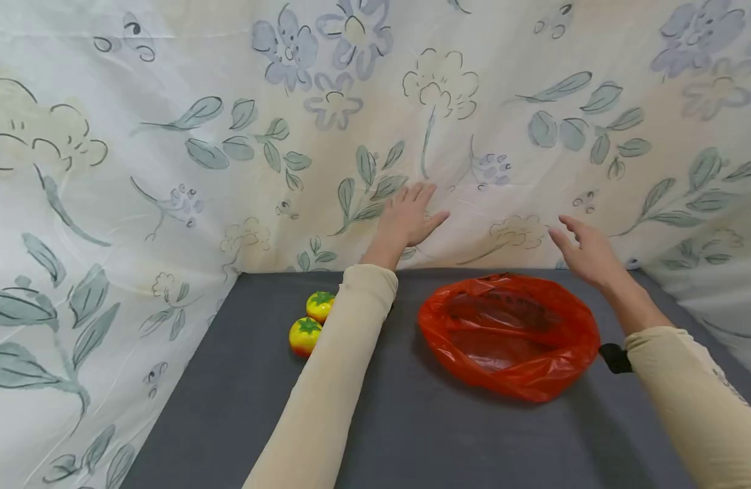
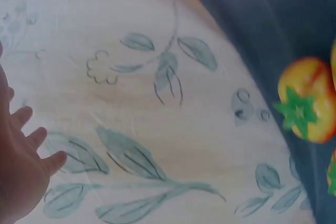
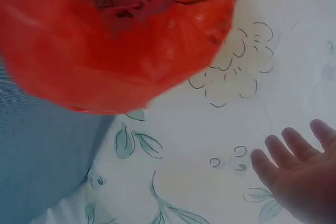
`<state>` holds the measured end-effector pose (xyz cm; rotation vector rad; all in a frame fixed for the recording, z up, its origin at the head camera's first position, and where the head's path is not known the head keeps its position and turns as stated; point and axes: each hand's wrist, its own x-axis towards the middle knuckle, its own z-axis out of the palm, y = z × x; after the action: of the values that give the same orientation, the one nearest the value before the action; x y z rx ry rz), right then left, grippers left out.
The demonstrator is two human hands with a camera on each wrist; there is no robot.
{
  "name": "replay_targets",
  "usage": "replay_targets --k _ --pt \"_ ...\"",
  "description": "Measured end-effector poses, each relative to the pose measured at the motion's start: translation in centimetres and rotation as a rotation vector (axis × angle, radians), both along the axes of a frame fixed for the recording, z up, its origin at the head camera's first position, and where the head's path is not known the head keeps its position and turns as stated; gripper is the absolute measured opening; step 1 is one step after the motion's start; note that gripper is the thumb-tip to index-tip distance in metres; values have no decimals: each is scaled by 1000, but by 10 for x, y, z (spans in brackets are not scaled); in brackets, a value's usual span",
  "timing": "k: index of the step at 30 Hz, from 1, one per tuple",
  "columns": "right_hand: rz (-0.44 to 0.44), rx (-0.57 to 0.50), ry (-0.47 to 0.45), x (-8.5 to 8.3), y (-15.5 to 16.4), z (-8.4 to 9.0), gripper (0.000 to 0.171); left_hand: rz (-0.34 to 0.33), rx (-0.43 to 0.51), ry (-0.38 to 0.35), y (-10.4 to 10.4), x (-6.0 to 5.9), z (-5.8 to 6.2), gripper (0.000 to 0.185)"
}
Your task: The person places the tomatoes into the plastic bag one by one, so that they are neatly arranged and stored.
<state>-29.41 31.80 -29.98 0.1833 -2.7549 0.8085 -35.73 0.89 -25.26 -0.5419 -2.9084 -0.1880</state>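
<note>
- You're working at a table (image 1: 241,414) that's wearing a dark grey cloth, smooth and matte, running right up to the backdrop.
- A pale floral sheet (image 1: 326,156) is hanging behind it and wrapping round both sides, printed with grey-green leaves, faint yellow blossoms and a few bluish flowers, so the room itself isn't showing at all.
- The red plastic bag (image 1: 510,336) is sitting right of centre on the table, mouth gaping upward, rim rolled down into a crinkly ring; it's thin and see-through, with some dark print on the far inside wall that's too small to read.
- Your right hand (image 1: 586,252) is hovering above the far right edge of that bag, fingers spread and relaxed, holding nothing, close to the sheet.
- Your left hand (image 1: 409,219) is reaching out past the back edge of the table, fingers straight and fanned, right up at the sheet; whether it's actually touching the fabric I can't tell.
- Two toy tomatoes (image 1: 313,320) are lying just left of your left forearm, near the back of the table, yellow fading to red with green star tops, sitting snug beside each other and well apart from the bag.
- Both of your sleeves are cream coloured.
</note>
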Motion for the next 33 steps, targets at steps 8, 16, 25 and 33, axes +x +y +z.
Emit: replay_targets --k 8,16,25,33 --pt "20 88 -82 19 2 -39 73 -29 -48 -9 -31 -1 -6 69" --pt "56 136 -89 34 3 -63 79 -88 -1 -9 -69 9 -24 70" --pt "-16 187 -57 47 -6 -93 71 -138 158 20 -128 32 -47 68" --pt "-67 143 -36 52 3 -108 72 -101 269 7 -161 63 -84 66"
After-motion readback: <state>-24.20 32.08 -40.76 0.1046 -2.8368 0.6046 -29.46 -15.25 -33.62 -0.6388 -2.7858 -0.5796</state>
